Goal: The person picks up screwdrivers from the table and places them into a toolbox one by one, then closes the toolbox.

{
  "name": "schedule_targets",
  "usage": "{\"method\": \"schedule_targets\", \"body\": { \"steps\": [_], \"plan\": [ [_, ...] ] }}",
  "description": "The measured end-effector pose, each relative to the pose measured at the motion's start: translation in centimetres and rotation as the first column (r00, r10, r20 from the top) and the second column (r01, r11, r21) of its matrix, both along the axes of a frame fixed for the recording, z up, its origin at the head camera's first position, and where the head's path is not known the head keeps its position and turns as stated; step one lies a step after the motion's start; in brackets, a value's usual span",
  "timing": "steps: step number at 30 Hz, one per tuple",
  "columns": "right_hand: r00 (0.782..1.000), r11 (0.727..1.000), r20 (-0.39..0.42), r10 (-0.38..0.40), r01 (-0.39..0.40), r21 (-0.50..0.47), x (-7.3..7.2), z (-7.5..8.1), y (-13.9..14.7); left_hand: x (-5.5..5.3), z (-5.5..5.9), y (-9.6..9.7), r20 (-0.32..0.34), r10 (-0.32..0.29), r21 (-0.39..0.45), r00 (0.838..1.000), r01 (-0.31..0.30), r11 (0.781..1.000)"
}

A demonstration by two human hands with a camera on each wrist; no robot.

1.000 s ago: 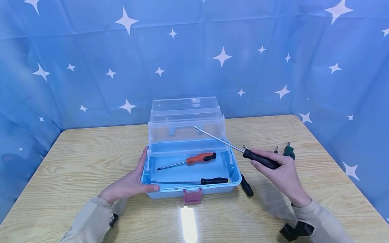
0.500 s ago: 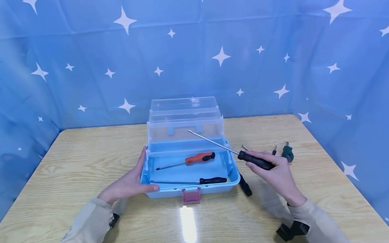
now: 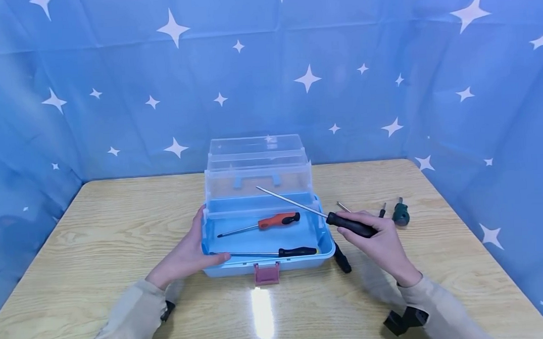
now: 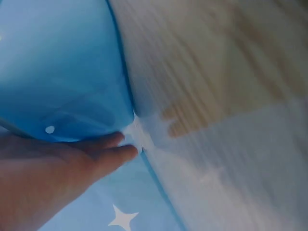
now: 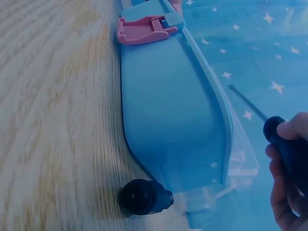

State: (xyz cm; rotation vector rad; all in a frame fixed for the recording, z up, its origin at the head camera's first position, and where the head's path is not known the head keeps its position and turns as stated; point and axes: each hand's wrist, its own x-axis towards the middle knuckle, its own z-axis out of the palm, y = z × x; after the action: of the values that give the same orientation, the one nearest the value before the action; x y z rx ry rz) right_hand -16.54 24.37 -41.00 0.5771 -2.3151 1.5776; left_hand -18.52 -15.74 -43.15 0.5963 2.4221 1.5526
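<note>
In the head view, my right hand [image 3: 378, 241] grips the black handle of a long screwdriver [image 3: 351, 224]. Its steel shaft slants up and left over an opened light-blue toolbox [image 3: 257, 270]. Inside the box lie a red-and-black screwdriver [image 3: 279, 220] and another black-handled screwdriver [image 3: 298, 252]. My left hand [image 3: 186, 254] rests against the box's left end, thumb laid over the front rim. Its fingers lie straight along the outside wall in the left wrist view. The right wrist view shows the held screwdriver's dark handle [image 5: 288, 154] under the fingers.
The clear lid [image 3: 257, 165] stands raised behind the box, and a pink latch [image 3: 267, 275] hangs at the front. By the right end lies a black handle [image 3: 342, 260]. A green stubby screwdriver [image 3: 401, 213] and a small dark-handled one [image 3: 382, 212] lie farther right.
The right hand has moved left with its screwdriver, the tip coming lower and farther over the toolbox. The left thumb has slid slightly right along the front rim.
</note>
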Motion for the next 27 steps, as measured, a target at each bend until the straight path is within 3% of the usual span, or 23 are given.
{"method": "schedule_targets", "body": {
  "steps": [8, 18, 27],
  "plan": [
    [1.000, 0.999, -0.006, 0.021, -0.020, 0.045, -0.3, -0.2, -0.5, -0.4, -0.2, 0.1, 0.030, -0.015, 0.013, 0.999, 0.015, 1.000],
    [0.992, 0.992, 0.003, 0.126, -0.126, 0.020, -0.5, -0.1, -1.1, -0.3, 0.0, -0.1, 0.071, 0.004, 0.010, 0.997, -0.004, 1.000],
    [0.994, 0.993, -0.001, 0.109, -0.109, 0.040, -0.4, -0.4, -1.3, -0.4, 0.1, -0.1, 0.076, -0.043, 0.081, 0.996, 0.036, 0.996]
  ]
}}
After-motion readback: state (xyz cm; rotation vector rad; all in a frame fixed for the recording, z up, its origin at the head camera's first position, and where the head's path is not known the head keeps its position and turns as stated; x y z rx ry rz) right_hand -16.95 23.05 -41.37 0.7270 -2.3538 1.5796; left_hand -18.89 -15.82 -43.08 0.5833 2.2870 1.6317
